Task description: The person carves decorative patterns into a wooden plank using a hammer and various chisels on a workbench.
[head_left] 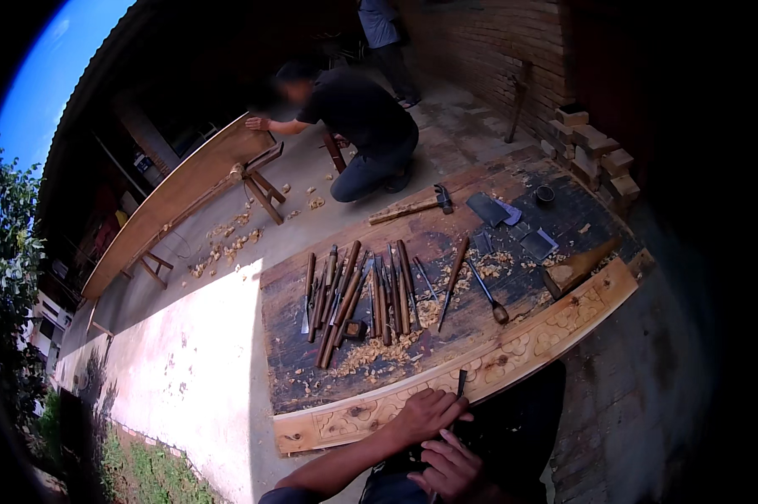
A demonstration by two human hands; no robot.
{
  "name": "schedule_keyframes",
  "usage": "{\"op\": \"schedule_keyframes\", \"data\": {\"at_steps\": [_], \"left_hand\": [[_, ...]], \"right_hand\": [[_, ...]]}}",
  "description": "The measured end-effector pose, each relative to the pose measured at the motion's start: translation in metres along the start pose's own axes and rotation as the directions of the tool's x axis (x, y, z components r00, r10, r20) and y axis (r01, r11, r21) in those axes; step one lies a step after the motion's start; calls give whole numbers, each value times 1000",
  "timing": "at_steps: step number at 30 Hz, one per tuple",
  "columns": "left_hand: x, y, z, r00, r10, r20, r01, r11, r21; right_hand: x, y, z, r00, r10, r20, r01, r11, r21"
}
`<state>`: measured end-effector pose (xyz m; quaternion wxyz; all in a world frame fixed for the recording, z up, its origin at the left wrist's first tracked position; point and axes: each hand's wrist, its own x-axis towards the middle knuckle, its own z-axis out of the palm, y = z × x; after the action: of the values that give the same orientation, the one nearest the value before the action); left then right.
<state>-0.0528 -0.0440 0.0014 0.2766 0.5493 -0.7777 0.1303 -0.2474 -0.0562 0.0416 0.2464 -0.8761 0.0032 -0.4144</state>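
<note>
My left hand (pixel 429 412) grips a chisel (pixel 462 382) at the near edge of a long pale board (pixel 513 357) carved with outlined floral shapes. Just below, my right hand (pixel 450 466) has its fingers curled, and what they hold is hard to make out. The board lies along the front of a worn wooden workbench (pixel 286 361). On the bench are several wood-handled chisels and gouges (pixel 354 286), a hammer (pixel 443 198), dark flat stones (pixel 487 209), a small round container (pixel 544 195), a wooden block tool (pixel 582 265) and scattered shavings (pixel 379 361).
Beyond the bench a person (pixel 362 126) in dark clothes crouches beside a long plank (pixel 169 202) on wooden trestles (pixel 265 197). Another person (pixel 383 50) stands farther back. Stacked bricks (pixel 597 143) line the wall at right. Sunlit concrete and grass lie at left.
</note>
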Motion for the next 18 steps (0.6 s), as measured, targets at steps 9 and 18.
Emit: {"op": "schedule_keyframes", "data": {"at_steps": [9,18], "left_hand": [[-4,6,-1,999,42,11,-41,994,-104],[3,-6,-7,996,75,53,-70,994,-89]], "right_hand": [[-19,-3,4,999,-18,44,17,1000,25],[-13,-4,18,976,-97,194,84,994,75]]}}
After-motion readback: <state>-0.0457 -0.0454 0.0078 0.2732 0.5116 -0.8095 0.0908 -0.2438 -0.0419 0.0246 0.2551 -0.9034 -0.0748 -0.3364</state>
